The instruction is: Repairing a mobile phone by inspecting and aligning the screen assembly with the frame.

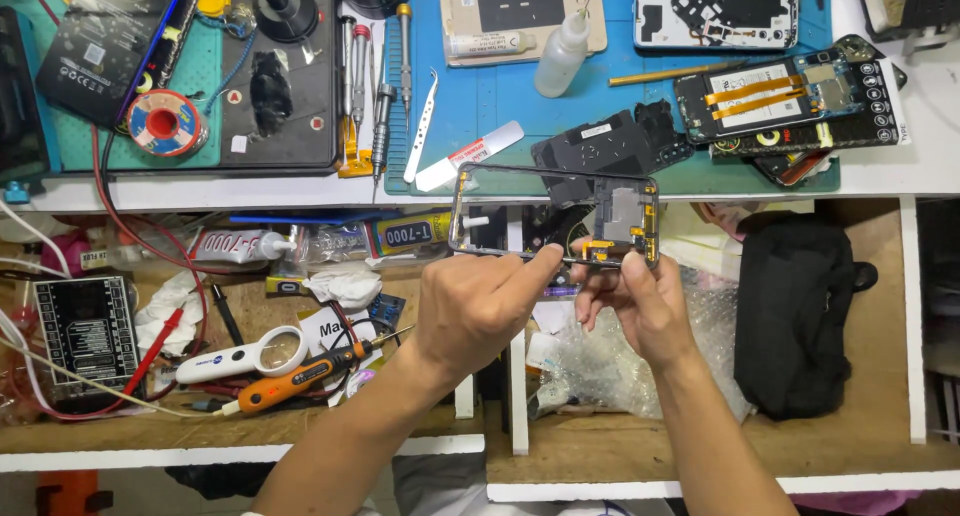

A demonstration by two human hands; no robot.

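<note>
Far left, upper bench: a dark phone (105,46) lying face down on a green mat (200,96), with a red-and-blue solder reel (163,122) just below it. Lower left drawer (240,426): a black board with rows of contacts (88,331), red wires (150,246), a white magnifier (250,354) and an orange-handled screwdriver (300,376) lying side by side, crumpled white tissue (345,284), and two glue tubes (240,244) along the drawer's back edge. Centre bench: a blue mat (500,106) bearing a row of screwdrivers (383,106), white tweezers (422,126), a small clear dropper bottle (562,54) and a tan pad with a black panel (520,16). Centre, above the drawer's edge: a phone frame (555,216), dark and rectangular, open in the middle, with a grey block and yellow parts at its right end; it is held level in the air just in front of the bench edge. Left hand (480,306): clasped on the frame's lower rim, forefinger stretched along it. Right hand (640,301): pinching the frame's lower right corner between thumb and fingertips. Right of centre: black plastic covers (610,141) on the blue mat, an opened phone with orange ribbon cables (780,98), a white phone back (715,11) above it. Right drawer: clear bubble wrap (620,366) under the right hand, a black pouch (800,316) beside it.
</note>
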